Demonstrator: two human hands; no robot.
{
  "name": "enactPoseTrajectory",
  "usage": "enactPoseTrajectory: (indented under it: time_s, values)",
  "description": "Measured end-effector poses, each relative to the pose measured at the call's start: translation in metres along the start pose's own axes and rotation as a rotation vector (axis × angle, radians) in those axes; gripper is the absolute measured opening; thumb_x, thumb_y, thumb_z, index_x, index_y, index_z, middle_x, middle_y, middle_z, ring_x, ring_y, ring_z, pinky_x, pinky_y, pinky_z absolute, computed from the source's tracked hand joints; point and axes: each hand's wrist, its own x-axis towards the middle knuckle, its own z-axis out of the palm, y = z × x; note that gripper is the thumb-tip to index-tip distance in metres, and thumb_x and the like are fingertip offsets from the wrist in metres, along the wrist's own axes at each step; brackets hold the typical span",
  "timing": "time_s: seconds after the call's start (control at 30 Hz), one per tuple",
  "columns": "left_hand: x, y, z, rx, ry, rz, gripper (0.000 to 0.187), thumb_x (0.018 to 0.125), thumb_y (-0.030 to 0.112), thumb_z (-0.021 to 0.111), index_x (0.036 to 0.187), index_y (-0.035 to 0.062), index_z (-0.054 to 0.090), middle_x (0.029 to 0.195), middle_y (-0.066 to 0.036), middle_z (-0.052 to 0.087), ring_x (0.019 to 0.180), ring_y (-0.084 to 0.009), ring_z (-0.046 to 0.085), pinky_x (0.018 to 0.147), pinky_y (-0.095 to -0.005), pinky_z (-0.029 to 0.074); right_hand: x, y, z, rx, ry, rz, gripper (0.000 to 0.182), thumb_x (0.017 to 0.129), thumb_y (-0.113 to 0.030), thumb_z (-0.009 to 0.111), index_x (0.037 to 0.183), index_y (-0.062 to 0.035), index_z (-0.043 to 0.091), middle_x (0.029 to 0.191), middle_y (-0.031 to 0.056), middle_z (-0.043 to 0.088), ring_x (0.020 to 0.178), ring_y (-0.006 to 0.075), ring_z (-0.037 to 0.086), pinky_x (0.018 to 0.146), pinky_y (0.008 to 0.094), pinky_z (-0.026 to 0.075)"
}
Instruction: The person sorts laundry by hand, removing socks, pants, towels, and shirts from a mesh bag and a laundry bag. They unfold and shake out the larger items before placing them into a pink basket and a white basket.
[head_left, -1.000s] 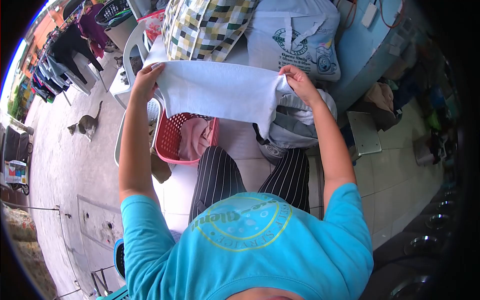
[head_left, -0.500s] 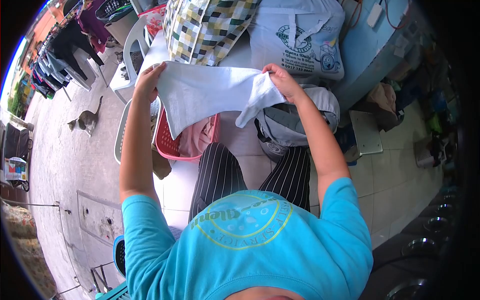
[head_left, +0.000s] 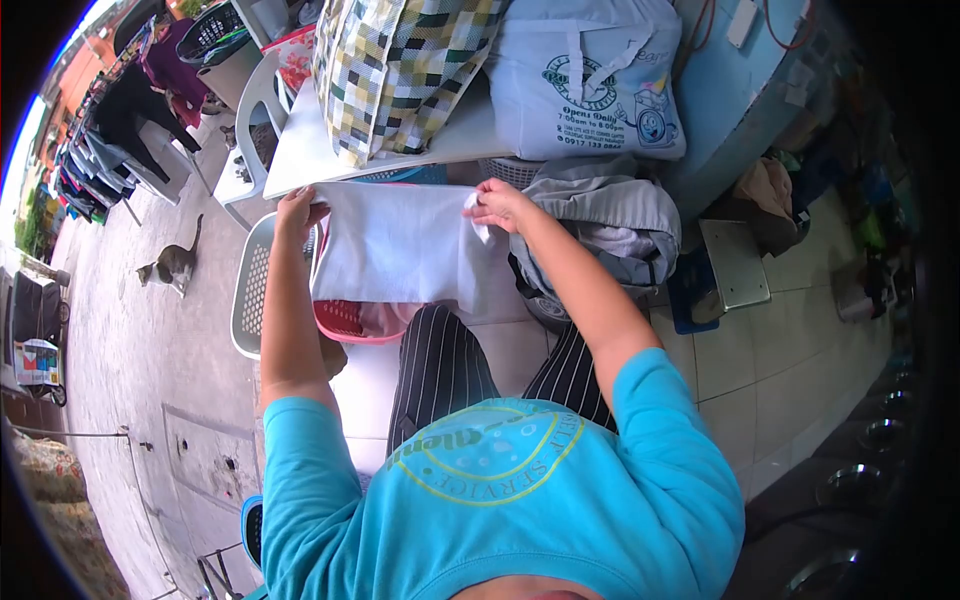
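Note:
A white towel (head_left: 400,250) hangs stretched between my two hands, its lower part draped in front of the red basket. My left hand (head_left: 298,212) is closed on its upper left corner, and my right hand (head_left: 498,207) pinches the upper right one. Partly hidden behind the cloth, the red basket (head_left: 338,320) holds pink fabric (head_left: 385,320). Close to my left forearm is a white laundry basket (head_left: 252,300). Beside my right forearm sits an open grey bag (head_left: 645,220) with light cloth inside.
A white table (head_left: 440,143) ahead bears a checkered bag (head_left: 405,70) and a printed white bag (head_left: 590,90). To its left is a white chair (head_left: 262,120). A cat (head_left: 175,265) is on the floor at left, near hanging clothes (head_left: 95,165). A metal-topped stool (head_left: 735,262) stands at right.
Both hands have come lower and nearer my body, the right one also moving left. The towel, folded over at its right end before, now hangs flatter and squarer.

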Motion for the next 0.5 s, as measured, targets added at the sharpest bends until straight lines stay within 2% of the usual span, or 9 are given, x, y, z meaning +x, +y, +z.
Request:
enactPoseTrajectory:
  time_s: [0.03,0.1,0.17,0.23,0.3,0.37,0.43,0.47,0.5]
  values:
    - [0.001,-0.005,0.009,-0.149,0.039,0.058,0.034,0.091,0.018,0.058,0.12,0.0005,0.053,0.099,-0.012,0.063,0.072,-0.0198,0.064,0.068,-0.0334,0.056,0.004,0.0,-0.001,0.003,0.006,-0.001,0.042,0.09,0.001,0.044,0.13,-0.0027,0.031,0.121,0.0189,0.046,0.095,0.0366,0.063,0.083,0.0486,0.052]
    - [0.002,-0.015,0.028,-0.055,0.116,0.097,0.05,0.092,0.02,0.058,0.135,0.0062,0.037,0.131,-0.013,0.045,0.107,-0.0267,0.055,0.082,-0.0362,0.052,-0.003,-0.008,0.001,-0.041,0.042,-0.068,0.056,0.093,-0.006,0.047,0.142,-0.0076,0.019,0.132,0.0214,0.038,0.102,0.0365,0.06,0.085,0.0494,0.05]
    - [-0.006,-0.031,0.042,-0.013,0.055,0.135,0.06,0.092,0.022,0.057,0.141,0.0064,0.027,0.13,-0.014,0.045,0.112,-0.0216,0.049,0.084,-0.0387,0.048,-0.02,-0.019,-0.018,0.042,-0.028,-0.109,0.064,0.094,-0.013,0.05,0.146,-0.0127,0.012,0.143,0.0217,0.024,0.104,0.0337,0.058,0.081,0.0449,0.052]
    - [-0.018,-0.056,0.056,0.026,-0.046,0.129,0.061,0.09,0.024,0.06,0.141,0.0087,0.03,0.125,-0.011,0.05,0.105,-0.0189,0.052,0.08,-0.0363,0.046,-0.053,-0.036,-0.049,-0.083,-0.094,-0.241,0.05,0.094,-0.016,0.052,0.14,-0.0089,0.033,0.135,0.0201,0.04,0.098,0.0286,0.062,0.077,0.0397,0.053]
    - [-0.027,-0.094,0.062,0.063,-0.308,0.092,0.05,0.089,0.027,0.062,0.131,0.0075,0.044,0.108,-0.007,0.059,0.086,-0.0164,0.059,0.072,-0.0317,0.048,-0.078,-0.043,-0.1,-0.324,-0.087,-0.082,0.038,0.092,-0.021,0.057,0.126,-0.0061,0.052,0.114,0.0143,0.059,0.092,0.0232,0.064,0.072,0.0355,0.054]
    - [-0.075,-0.108,0.092,0.128,-0.411,-0.128,0.044,0.09,0.03,0.061,0.124,0.0053,0.051,0.101,-0.006,0.06,0.08,-0.0163,0.061,0.068,-0.0287,0.051,-0.1,-0.032,-0.15,-0.684,0.06,0.114,0.032,0.088,-0.019,0.06,0.118,-0.0077,0.058,0.101,0.0102,0.067,0.088,0.0184,0.065,0.071,0.0342,0.054]
    - [-0.103,-0.126,0.115,0.261,-0.672,-0.226,0.046,0.092,0.032,0.058,0.127,0.0034,0.05,0.107,-0.006,0.059,0.086,-0.0173,0.06,0.073,-0.0326,0.052,-0.103,0.0,-0.203,-1.394,0.248,0.17,0.035,0.081,-0.023,0.068,0.113,-0.0109,0.06,0.105,0.0104,0.065,0.093,0.0219,0.064,0.077,0.0403,0.052]
    - [-0.119,-0.134,0.129,0.306,-0.697,-0.25,0.045,0.092,0.03,0.057,0.128,0.0035,0.05,0.108,-0.006,0.059,0.088,-0.0166,0.06,0.074,-0.0321,0.052,-0.116,0.014,-0.206,-1.392,0.261,0.179,0.035,0.081,-0.023,0.068,0.113,-0.0109,0.06,0.105,0.0104,0.065,0.093,0.0219,0.064,0.077,0.0403,0.052]
    - [-0.142,-0.125,0.144,0.375,-0.737,-0.241,0.045,0.092,0.029,0.057,0.129,0.0035,0.049,0.109,-0.007,0.058,0.091,-0.0168,0.06,0.077,-0.0304,0.052,-0.136,0.033,-0.203,-1.566,0.515,0.088,0.038,0.077,-0.025,0.071,0.111,-0.0123,0.061,0.106,0.0109,0.064,0.097,0.0235,0.063,0.082,0.0432,0.049]
